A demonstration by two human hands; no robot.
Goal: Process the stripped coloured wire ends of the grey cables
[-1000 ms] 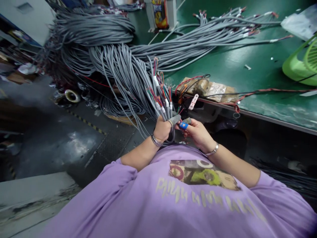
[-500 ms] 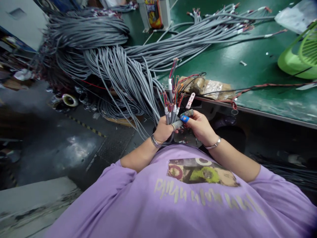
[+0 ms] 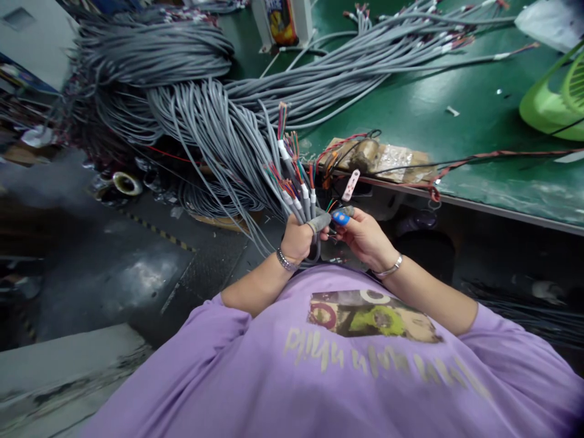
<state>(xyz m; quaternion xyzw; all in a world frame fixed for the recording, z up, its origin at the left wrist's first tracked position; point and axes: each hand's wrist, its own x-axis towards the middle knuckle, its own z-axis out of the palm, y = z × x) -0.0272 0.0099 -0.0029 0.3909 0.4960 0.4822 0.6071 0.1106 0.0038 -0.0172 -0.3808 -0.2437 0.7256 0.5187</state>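
My left hand (image 3: 298, 238) is closed round a bunch of grey cable ends (image 3: 292, 182) with white sleeves and bared coloured wires that stick up from the fist. A grey cot covers one of its fingers. My right hand (image 3: 362, 234) sits just right of it, fingers pinched together by the wire tips, with a blue cot on one fingertip. What that pinch holds is too small to make out. The held cables trail up and left into a big pile of grey cables (image 3: 191, 109) that hangs off the green bench (image 3: 433, 115).
A taped cardboard pad with red and black wires (image 3: 378, 157) lies at the bench edge. A green plastic fan (image 3: 554, 100) stands at the right. More grey cable bundles (image 3: 387, 48) lie across the bench. A roll of tape (image 3: 124, 182) lies on the dark floor to the left.
The bunch of cable ends has tilted back to the left since half a second ago. My right hand's pinch has shifted slightly lower beside the left fist.
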